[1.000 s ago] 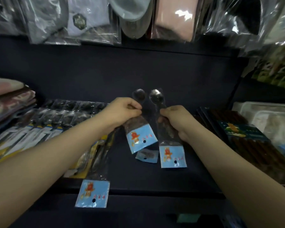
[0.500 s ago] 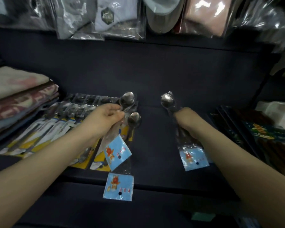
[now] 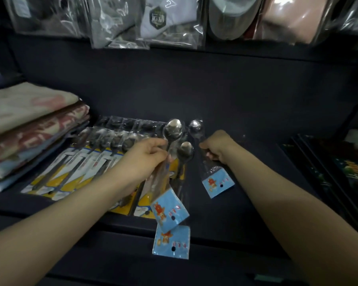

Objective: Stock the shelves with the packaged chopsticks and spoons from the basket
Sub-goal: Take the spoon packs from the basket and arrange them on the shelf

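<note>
While both hands are over the dark shelf (image 3: 246,203), each one holds spoons in clear bags. The left hand (image 3: 145,159) has its fingers curled round two spoon packs (image 3: 174,153); their blue cards hang down past the front edge of the shelf. The right hand (image 3: 217,149) pinches one spoon pack (image 3: 210,170) near its middle, and this pack lies low over the shelf, maybe touching it.

I think these packs are light. Each spoon inside is stiff, but the bag is thin and slippery, so a spoon could slide around. Holding the handle through the bag, as both hands do, looks like the best place.

To the left, a row of packed spoons (image 3: 87,162) with yellow cards already lies flat, just beside the left hand. Folded cloths (image 3: 29,124) sit further left. Dark boxes (image 3: 329,176) are on the right. Between the yellow row and the boxes the shelf is bare, so the new packs fit there. Bagged goods (image 3: 153,21) hang above, well clear.
</note>
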